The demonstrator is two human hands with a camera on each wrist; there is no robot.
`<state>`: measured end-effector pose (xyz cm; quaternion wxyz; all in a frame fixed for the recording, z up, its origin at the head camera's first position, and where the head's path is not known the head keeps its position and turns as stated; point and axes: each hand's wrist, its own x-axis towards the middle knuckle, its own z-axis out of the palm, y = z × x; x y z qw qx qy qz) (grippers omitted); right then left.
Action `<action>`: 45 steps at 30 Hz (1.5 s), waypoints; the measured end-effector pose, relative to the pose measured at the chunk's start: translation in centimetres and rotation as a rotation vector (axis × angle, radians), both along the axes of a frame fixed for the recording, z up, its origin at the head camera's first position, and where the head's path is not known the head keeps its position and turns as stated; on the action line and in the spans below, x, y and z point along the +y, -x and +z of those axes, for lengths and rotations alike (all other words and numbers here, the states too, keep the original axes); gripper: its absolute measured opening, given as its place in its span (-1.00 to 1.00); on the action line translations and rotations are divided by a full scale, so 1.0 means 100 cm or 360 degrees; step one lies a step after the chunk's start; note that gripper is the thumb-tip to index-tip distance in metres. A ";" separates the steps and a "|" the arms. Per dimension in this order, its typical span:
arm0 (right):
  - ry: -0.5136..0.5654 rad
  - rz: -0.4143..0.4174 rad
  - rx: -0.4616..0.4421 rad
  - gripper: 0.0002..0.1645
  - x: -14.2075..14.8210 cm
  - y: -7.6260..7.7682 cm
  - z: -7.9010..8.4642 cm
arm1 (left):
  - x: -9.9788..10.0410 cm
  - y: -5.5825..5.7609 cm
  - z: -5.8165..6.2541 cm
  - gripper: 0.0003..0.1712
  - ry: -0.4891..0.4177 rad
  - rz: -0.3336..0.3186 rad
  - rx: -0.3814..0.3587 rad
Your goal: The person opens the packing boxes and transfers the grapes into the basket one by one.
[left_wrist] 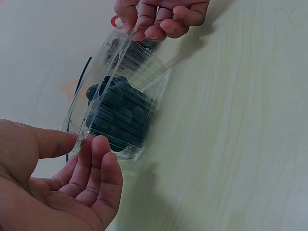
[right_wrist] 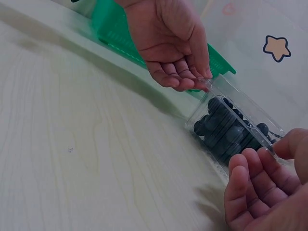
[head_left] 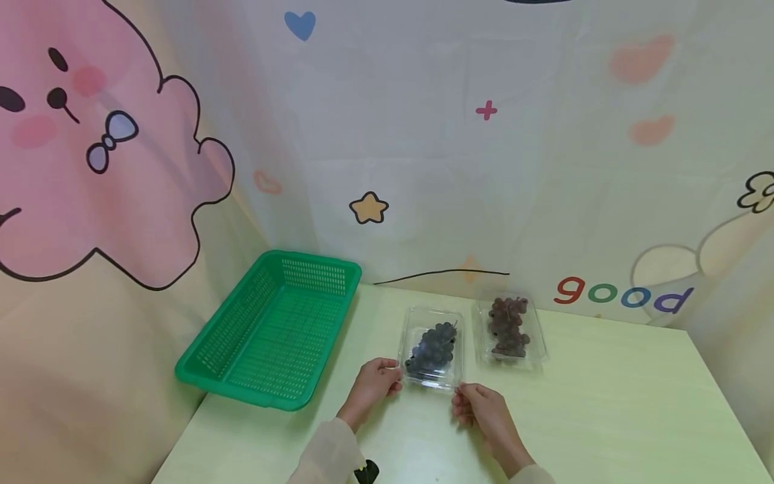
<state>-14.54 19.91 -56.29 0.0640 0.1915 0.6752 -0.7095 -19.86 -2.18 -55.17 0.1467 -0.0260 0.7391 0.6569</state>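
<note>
A clear plastic clamshell box [head_left: 432,383] with a bunch of dark grapes [head_left: 434,348] inside stands on the table, its lid down. My left hand [head_left: 371,388] pinches the box's near left corner between thumb and fingers. At the near right corner, my right hand [head_left: 484,413] pinches the rim the same way. Both wrist views show thumb and fingertips on the lid's edge, with the grapes [left_wrist: 120,113] behind the clear wall. To the right lies a second clear box [head_left: 533,359], holding reddish-purple grapes [head_left: 509,327].
A green plastic basket [head_left: 272,336] with slotted walls sits at the table's left side. Behind the table [head_left: 611,396] hangs a printed curtain [head_left: 423,168]. Something small and black [head_left: 366,472] shows beside the left sleeve.
</note>
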 end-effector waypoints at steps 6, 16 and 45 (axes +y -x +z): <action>-0.0022 0.0016 -0.0001 -0.68 0.002 -0.007 0.000 | -0.002 -0.007 0.003 -0.68 0.0016 -0.0029 -0.0009; -0.0025 0.0112 -0.0046 -0.70 0.007 -0.019 -0.001 | -0.005 -0.019 0.005 -0.66 0.0017 -0.0080 -0.0029; 0.0166 0.0716 -0.0019 -0.66 0.029 -0.043 0.000 | -0.022 -0.046 0.012 -0.73 0.0093 -0.0284 -0.0187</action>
